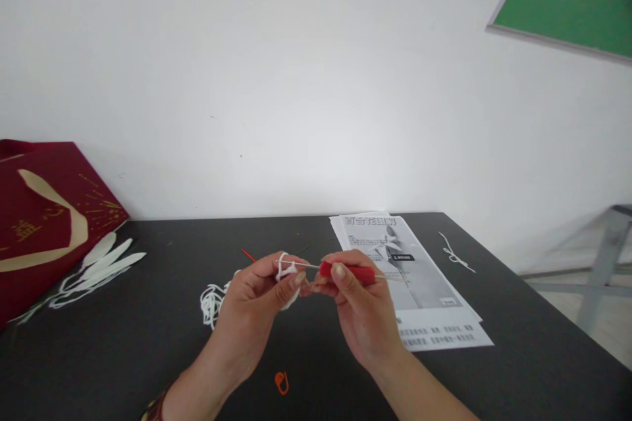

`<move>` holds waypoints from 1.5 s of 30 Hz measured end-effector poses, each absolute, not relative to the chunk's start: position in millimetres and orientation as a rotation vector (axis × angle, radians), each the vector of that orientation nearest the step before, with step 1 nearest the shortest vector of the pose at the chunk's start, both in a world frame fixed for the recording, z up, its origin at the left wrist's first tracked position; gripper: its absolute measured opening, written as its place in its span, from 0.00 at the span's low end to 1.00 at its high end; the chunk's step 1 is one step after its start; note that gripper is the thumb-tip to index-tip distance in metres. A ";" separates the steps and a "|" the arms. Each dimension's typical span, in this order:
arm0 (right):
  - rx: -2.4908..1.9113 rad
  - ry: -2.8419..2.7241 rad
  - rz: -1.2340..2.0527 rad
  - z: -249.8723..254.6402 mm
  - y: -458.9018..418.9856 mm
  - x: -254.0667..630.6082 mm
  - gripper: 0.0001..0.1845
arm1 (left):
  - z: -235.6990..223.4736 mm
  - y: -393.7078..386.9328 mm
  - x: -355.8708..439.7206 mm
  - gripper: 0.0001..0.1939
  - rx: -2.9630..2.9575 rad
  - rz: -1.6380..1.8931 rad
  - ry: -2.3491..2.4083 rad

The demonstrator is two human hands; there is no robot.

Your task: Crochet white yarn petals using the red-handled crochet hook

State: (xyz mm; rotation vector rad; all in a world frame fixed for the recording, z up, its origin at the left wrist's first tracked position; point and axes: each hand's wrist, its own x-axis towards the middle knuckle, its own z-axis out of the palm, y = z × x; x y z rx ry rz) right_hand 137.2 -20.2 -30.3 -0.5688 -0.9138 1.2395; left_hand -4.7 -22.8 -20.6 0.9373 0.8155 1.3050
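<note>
An orange stitch marker (279, 379) lies nearest on the black desk (326, 375). Beyond, above the desk, the left hand (253, 306) pinches white yarn (291, 269), the right hand (363, 312) a red-handled crochet hook (363, 274), seemingly mid-stitch; drawing the loop through calls for steady tension.

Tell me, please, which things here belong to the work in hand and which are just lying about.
In use: white yarn work (left hand), red-handled hook (right hand); probably loose yarn, printed sheets.
Lying about, apparently: red bag, leaf-shaped pieces, orange clip.
</note>
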 end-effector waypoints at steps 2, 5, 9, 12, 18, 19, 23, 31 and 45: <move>-0.603 -0.821 1.309 -28.5 -21.7 137.1 0.07 | -21.1 -23.0 -4.3 0.09 0.924 1.287 0.822; -0.605 -0.789 1.337 -25.3 -23.9 137.7 0.08 | -20.5 -23.4 -4.5 0.11 0.898 1.259 0.814; -0.610 -0.776 1.338 -22.9 -22.8 137.9 0.08 | -20.2 -24.0 -6.3 0.13 0.864 1.222 0.782; -0.621 -0.774 1.322 -22.7 -21.4 137.8 0.08 | -21.5 -24.0 -7.4 0.16 0.857 1.209 0.748; -0.661 -0.811 1.315 -23.1 -23.5 139.0 0.09 | -25.3 -22.9 -8.4 0.24 0.816 1.248 0.710; -0.662 -0.804 1.326 -22.9 -23.6 139.1 0.10 | -25.9 -22.8 -8.3 0.25 0.810 1.255 0.716; -0.654 -0.757 1.353 -22.2 -21.5 138.8 0.11 | -27.4 -23.0 -7.2 0.24 0.829 1.258 0.762; -0.611 -0.719 1.364 -22.7 -19.8 139.5 0.10 | -25.5 -25.1 -6.1 0.19 0.837 1.223 0.811; -0.649 -0.732 1.420 -22.5 -20.6 137.9 0.11 | -20.5 -28.0 -3.8 0.39 0.807 1.277 0.669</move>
